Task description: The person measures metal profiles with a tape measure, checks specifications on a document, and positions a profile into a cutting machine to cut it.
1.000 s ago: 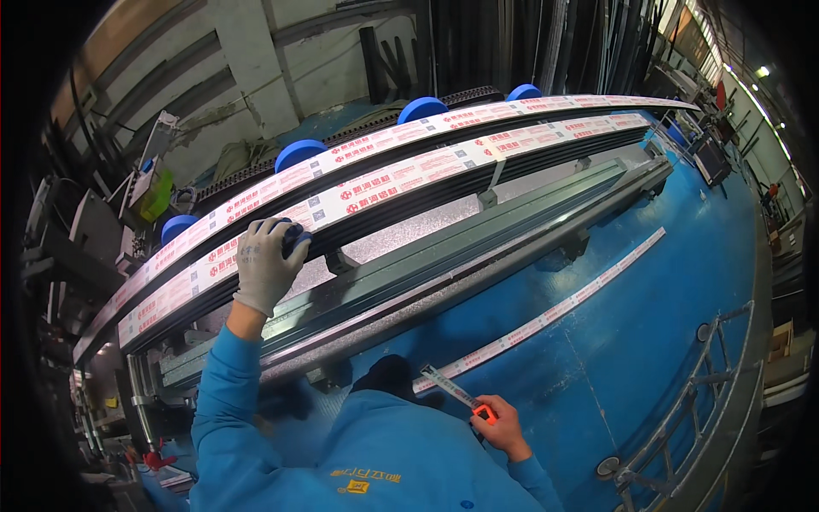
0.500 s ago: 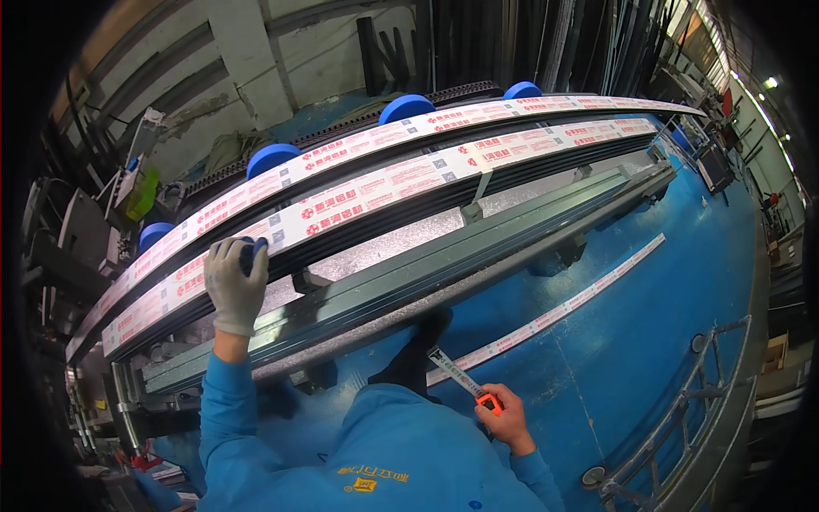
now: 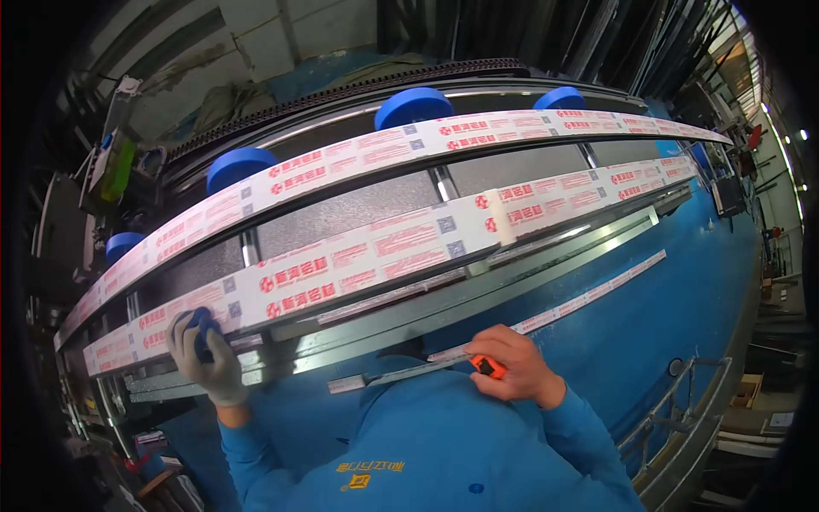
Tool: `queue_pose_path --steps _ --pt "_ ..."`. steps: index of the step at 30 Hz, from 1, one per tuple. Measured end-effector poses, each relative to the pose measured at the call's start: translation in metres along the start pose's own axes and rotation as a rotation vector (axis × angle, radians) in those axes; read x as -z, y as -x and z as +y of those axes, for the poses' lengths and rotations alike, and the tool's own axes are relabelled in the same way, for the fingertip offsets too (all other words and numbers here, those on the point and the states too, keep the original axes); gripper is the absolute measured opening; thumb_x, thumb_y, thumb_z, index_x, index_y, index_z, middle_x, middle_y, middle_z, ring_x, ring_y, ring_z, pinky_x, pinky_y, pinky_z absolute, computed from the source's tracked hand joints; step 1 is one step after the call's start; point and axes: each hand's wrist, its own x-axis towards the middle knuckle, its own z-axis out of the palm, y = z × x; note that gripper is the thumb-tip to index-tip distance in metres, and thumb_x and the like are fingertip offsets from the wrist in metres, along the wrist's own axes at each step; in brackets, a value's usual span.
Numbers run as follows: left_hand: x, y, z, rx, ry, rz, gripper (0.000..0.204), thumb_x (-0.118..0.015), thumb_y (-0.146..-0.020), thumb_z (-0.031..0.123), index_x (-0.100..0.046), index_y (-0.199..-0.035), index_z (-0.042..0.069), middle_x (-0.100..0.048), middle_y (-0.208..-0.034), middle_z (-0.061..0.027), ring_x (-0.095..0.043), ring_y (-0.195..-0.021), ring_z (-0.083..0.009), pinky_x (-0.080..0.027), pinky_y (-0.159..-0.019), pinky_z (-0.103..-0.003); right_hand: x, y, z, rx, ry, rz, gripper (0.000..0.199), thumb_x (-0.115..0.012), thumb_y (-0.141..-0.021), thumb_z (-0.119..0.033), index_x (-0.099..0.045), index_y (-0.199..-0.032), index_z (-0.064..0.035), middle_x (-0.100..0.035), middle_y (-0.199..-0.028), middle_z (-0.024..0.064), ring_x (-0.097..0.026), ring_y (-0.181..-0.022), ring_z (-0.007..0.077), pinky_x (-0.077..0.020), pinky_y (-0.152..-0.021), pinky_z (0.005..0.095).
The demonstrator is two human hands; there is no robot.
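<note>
A long profile wrapped in white film with red print (image 3: 375,253) lies crosswise in front of me. My left hand (image 3: 207,363), in a pale knitted glove with blue on its palm side, is closed at the near edge of this profile, toward its left end. My bare right hand (image 3: 522,369) grips an orange and black tape measure (image 3: 487,367) in front of my body. From it a length of pulled-out blade (image 3: 401,375) runs left, below the profile, with its end apart from it. Behind lies a second film-wrapped profile (image 3: 341,167), parallel to the first.
Blue round discs (image 3: 414,108) stand along the back of the far profile. Bare grey metal bars (image 3: 341,348) lie on the near side of the rack. A narrow printed strip (image 3: 589,296) is on the blue floor, and a metal-framed cart (image 3: 682,414) stands at the right.
The near profile has come toward me with my left hand, widening the gap to the far one. My right hand has risen, and the tape blade has swung leftward, nearly level.
</note>
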Motion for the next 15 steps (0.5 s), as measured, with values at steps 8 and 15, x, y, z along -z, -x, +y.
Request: queue_pose_path --steps 8,15 --pt "-0.004 0.007 -0.003 0.088 -0.091 0.051 0.019 -0.058 -0.086 -0.006 -0.071 -0.099 -0.001 -0.072 -0.107 -0.0116 -0.063 -0.104 -0.0308 -0.051 -0.096 -0.041 0.032 -0.037 0.030 0.125 -0.052 -0.123 0.046 -0.081 -0.070 -0.011 -0.074 -0.115 -0.0111 -0.069 -0.110 0.0057 -0.065 -0.088 0.0243 -0.0551 -0.077 0.0321" --pt "-0.005 0.012 -0.006 0.139 -0.210 0.070 0.012 -0.062 -0.092 -0.002 -0.072 -0.099 -0.001 -0.072 -0.105 -0.0110 -0.063 -0.098 -0.0287 -0.051 -0.093 -0.038 0.060 -0.017 0.049 0.197 -0.056 -0.125 0.045 -0.081 -0.069 -0.011 -0.074 -0.114 -0.0115 -0.069 -0.110 0.0056 -0.065 -0.088 0.0237 -0.0547 -0.076 0.0313"
